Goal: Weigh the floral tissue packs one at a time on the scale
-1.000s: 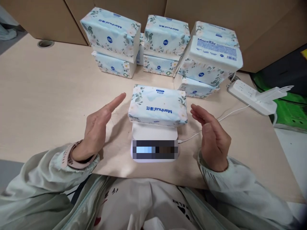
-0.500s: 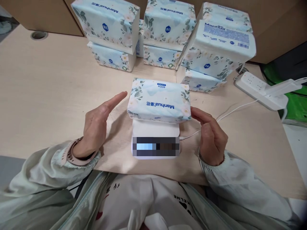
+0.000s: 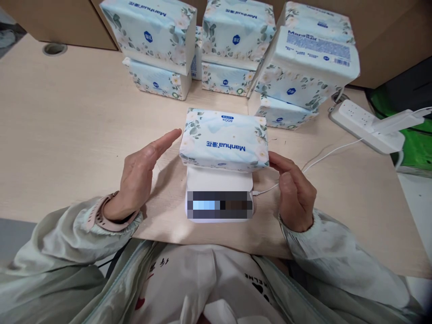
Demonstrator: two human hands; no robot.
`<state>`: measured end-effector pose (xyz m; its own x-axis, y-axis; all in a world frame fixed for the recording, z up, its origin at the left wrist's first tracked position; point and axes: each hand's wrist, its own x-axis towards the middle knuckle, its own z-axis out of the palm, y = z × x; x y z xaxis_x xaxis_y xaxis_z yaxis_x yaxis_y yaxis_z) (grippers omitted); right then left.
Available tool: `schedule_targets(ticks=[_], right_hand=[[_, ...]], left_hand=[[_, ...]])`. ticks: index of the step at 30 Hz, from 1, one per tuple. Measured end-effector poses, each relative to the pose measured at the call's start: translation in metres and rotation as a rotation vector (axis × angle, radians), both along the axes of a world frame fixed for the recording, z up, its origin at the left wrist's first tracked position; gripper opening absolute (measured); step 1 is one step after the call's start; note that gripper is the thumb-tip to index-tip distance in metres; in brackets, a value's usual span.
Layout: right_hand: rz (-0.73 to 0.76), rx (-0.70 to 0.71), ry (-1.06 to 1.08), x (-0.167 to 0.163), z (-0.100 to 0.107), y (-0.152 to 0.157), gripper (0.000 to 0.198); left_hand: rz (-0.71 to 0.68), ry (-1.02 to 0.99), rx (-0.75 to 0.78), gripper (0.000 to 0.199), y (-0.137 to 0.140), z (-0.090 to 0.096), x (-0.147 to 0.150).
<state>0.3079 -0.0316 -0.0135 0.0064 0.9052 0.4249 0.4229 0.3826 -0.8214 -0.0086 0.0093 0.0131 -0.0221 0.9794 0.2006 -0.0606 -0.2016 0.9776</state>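
A floral blue-and-white pack of tissues (image 3: 224, 139) rests on a white kitchen scale (image 3: 219, 181) in front of me; the scale's display is blurred out. To the left of the pack, my left hand (image 3: 140, 173) is open, fingers stretched out and tips very near its side. On the other side, my right hand (image 3: 295, 193) is open too, with its fingers extended to the pack's lower right corner. Whether those fingertips touch it I cannot tell. Neither hand grips anything.
Several more tissue packs (image 3: 148, 38) are stacked in rows at the back of the wooden desk (image 3: 67, 135). At the right lies a white power strip (image 3: 367, 126). A white cable (image 3: 332, 154) runs from it to the scale, passing by my right hand.
My left hand has shifted slightly right, closer to the pack. My right hand has drawn slightly left. The tissue pack stays on the scale.
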Motion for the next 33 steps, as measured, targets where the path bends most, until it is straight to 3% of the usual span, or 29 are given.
schedule_targets(ticks=[12, 17, 22, 25, 27, 30, 33], right_hand=[[-0.03, -0.041, 0.016, -0.001, -0.003, 0.002, 0.041], [0.134, -0.083, -0.067, -0.013, 0.02, 0.014, 0.052], [0.407, -0.201, -0.12, -0.048, 0.064, 0.054, 0.059], [0.564, -0.301, -0.107, -0.082, 0.077, 0.094, 0.056], [0.615, -0.348, -0.117, -0.107, 0.073, 0.124, 0.054], [0.597, -0.415, -0.196, -0.137, 0.056, 0.164, 0.055], [0.585, -0.402, -0.296, -0.145, 0.045, 0.176, 0.056]], left_hand=[[-0.051, -0.018, -0.043, 0.038, 0.001, -0.005, -0.005], [-0.179, 0.008, -0.133, 0.048, 0.005, -0.006, -0.003], [0.05, -0.056, 0.036, 0.037, 0.017, 0.007, -0.015], [0.186, -0.049, 0.103, 0.026, 0.031, 0.012, -0.035], [0.194, 0.026, 0.099, 0.028, 0.043, 0.008, -0.05], [0.139, 0.153, 0.029, 0.055, 0.064, -0.008, -0.07], [0.19, 0.232, -0.012, 0.076, 0.081, -0.024, -0.082]])
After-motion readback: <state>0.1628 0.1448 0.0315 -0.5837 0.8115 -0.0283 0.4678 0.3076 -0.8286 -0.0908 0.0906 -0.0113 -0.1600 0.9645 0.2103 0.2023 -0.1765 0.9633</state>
